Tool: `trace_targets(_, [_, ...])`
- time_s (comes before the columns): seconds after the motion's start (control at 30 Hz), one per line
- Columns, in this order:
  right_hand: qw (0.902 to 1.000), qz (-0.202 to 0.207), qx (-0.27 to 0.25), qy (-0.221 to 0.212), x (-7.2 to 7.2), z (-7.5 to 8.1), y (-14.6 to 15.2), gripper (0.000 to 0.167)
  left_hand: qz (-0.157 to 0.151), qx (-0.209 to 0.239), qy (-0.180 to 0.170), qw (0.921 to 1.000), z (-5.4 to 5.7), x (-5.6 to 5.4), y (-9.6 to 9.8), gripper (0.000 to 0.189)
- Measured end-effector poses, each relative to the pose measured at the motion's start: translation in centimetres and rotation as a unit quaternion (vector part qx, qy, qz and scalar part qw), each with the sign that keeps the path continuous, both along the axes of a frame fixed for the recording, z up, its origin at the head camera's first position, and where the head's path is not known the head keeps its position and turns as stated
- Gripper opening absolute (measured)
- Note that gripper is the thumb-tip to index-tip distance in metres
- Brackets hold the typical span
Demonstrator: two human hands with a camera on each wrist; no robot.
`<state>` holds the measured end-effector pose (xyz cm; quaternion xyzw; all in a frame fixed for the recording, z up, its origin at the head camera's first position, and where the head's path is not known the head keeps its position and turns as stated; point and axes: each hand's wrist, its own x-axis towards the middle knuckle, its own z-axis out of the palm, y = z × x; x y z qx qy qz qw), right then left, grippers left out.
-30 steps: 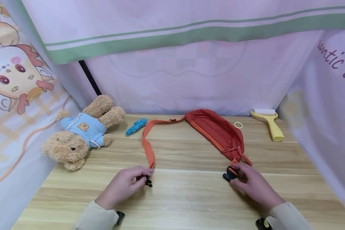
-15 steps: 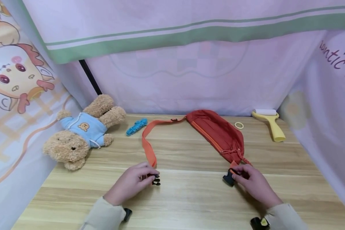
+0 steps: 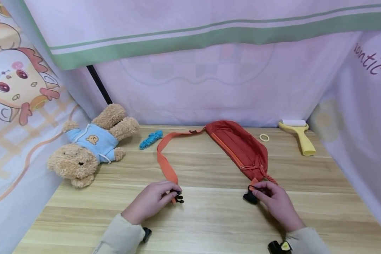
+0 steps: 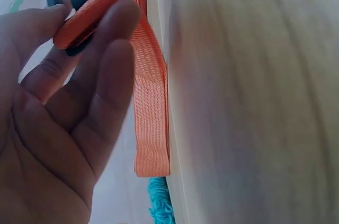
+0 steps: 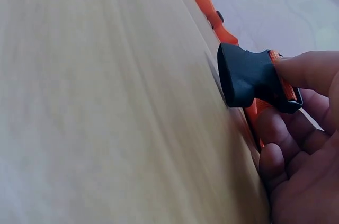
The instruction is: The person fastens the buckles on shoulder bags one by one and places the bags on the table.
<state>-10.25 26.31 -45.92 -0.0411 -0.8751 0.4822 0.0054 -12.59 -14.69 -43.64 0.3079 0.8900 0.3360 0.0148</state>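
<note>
A red waist bag [image 3: 238, 150] lies on the wooden table with its orange strap [image 3: 166, 162] curving off to the left. My left hand [image 3: 152, 201] pinches the pronged half of a black side-release buckle [image 3: 179, 199] at the strap's end; in the left wrist view the orange webbing [image 4: 87, 17] loops through it between thumb and fingers. My right hand [image 3: 277, 203] grips the socket half of the buckle [image 5: 249, 75] near the bag's lower end, thumb on its webbing. The socket's mouth faces left, toward the prongs, and a wide gap separates the two halves.
A teddy bear [image 3: 92, 141] in a blue top lies at the left, beside a blue twisted cord bundle [image 3: 151, 139]. Behind the bag's right side are a pale yellow ring [image 3: 264, 138] and a yellow-handled lint roller [image 3: 300, 135]. Fabric curtains [image 3: 190, 88] enclose the table.
My left hand has moved right with the pronged buckle half, pulling the strap end along. My right hand has shifted slightly left, and the socket half has turned in its grip.
</note>
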Motion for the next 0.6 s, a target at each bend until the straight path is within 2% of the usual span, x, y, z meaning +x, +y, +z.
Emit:
trace_targets(0.1, [0.9997, -0.009, -0.021, 0.006, 0.10, -0.12, -0.20, 0.025, -0.007, -0.003, -0.016, 0.9999, -0.04, -0.09, 0.27, 0.017])
trace_targets(0.33, [0.9968, -0.019, -0.076, 0.016, 0.26, -0.52, -0.41, 0.032, -0.013, 0.027, -0.070, 0.9971, -0.30, -0.29, 0.54, 0.024])
trace_targets(0.43, [0.9958, -0.019, -0.089, 0.012, 0.25, -0.58, -0.37, 0.037, -0.015, 0.024, -0.071, 0.9971, -0.46, -0.34, 0.62, 0.028])
trace_targets(0.6, [0.9968, -0.019, -0.077, 0.008, 0.30, -0.56, -0.26, 0.036, 0.001, 0.010, -0.058, 0.9983, -0.55, -0.41, 0.84, 0.029])
